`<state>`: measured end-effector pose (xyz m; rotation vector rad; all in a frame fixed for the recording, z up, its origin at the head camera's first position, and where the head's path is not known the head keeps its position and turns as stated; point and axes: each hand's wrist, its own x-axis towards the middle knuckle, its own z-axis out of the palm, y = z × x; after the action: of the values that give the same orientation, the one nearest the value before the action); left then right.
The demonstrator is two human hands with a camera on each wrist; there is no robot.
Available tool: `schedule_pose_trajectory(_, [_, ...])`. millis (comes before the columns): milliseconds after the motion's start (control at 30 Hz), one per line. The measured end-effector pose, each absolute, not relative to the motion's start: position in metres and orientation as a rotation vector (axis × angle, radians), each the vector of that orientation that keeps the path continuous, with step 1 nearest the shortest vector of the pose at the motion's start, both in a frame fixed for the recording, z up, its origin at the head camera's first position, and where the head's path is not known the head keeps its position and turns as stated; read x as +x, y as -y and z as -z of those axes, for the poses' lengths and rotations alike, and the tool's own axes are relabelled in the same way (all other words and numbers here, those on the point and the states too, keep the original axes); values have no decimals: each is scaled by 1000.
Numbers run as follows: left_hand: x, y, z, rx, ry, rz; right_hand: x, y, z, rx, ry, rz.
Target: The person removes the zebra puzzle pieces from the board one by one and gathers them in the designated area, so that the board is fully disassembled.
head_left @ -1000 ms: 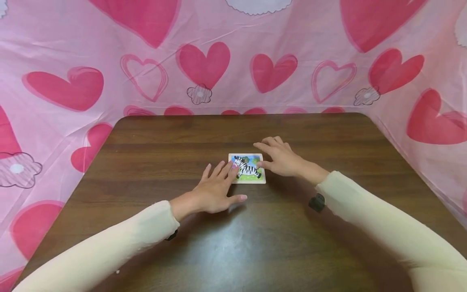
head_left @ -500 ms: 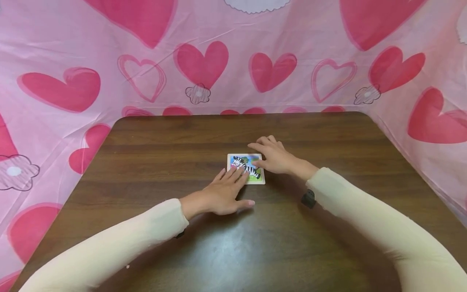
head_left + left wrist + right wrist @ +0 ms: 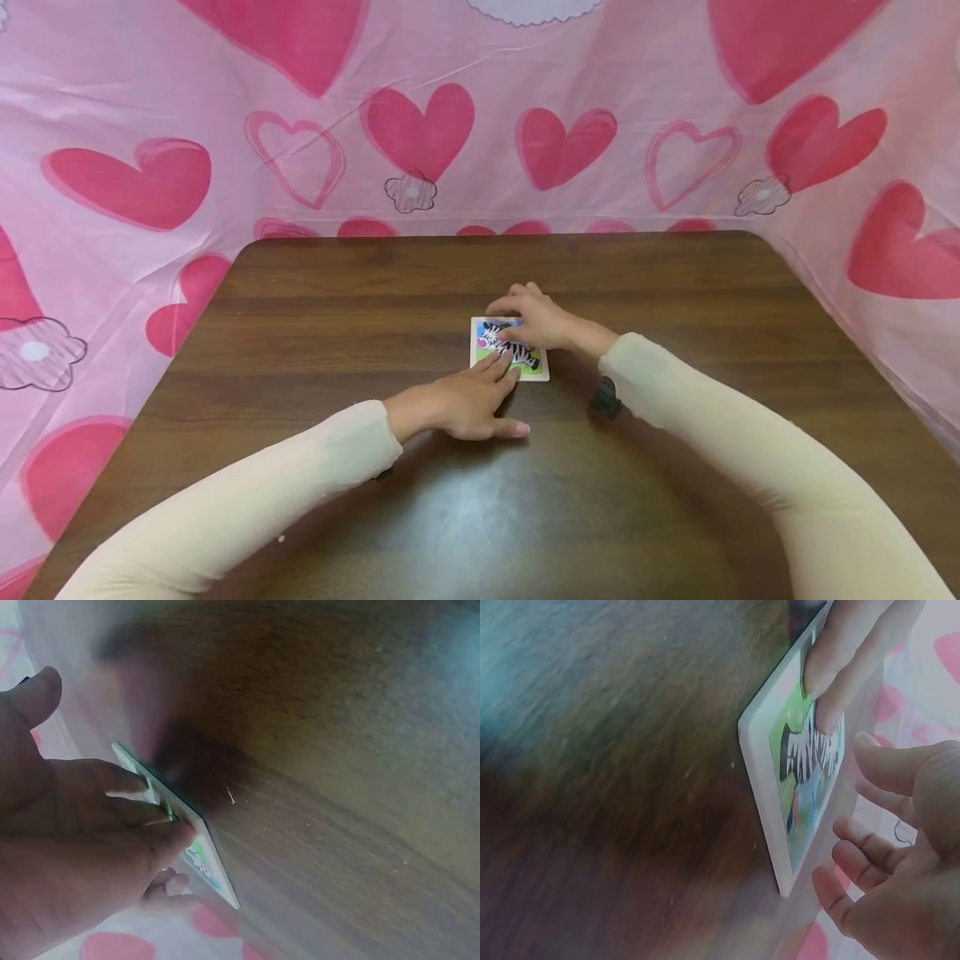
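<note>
A small zebra picture board (image 3: pixel 536 374) with a pale raised border lies flat on the brown table. My left hand (image 3: pixel 467 408) rests its straight fingertips on the board's near part, thumb spread out over the table. In the left wrist view, those fingers reach onto the picture face of the board (image 3: pixel 196 849). My right hand (image 3: pixel 546 323) is over the board's far right part with loosely bent fingers. The right wrist view shows the right hand (image 3: pixel 907 847) just off the board (image 3: pixel 761 750), holding nothing. Both hands hide parts of the picture.
The wooden table (image 3: pixel 337 308) spreads around the board on all sides. Behind it and at both sides hangs a pink cloth (image 3: pixel 495 58) printed with hearts. Dark wrist cameras (image 3: pixel 606 398) sit under the sleeves.
My right hand has moved left, farther over the board. The left hand has slid right and a little nearer, its fingers now lower on the picture. The board stays about where it was.
</note>
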<state>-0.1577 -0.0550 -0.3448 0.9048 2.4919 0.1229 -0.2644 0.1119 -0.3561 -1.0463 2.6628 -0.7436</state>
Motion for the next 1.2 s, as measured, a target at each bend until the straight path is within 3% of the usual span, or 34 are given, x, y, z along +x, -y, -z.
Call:
schedule_pose_trajectory(600, [-157,51,344,909,-2468,-7,-266,-94,363,-992,-2698,637])
schedule_pose_trajectory(1200, [-155,50,344,895,-2461,9,-263,-91,363,-1152,-2760,484])
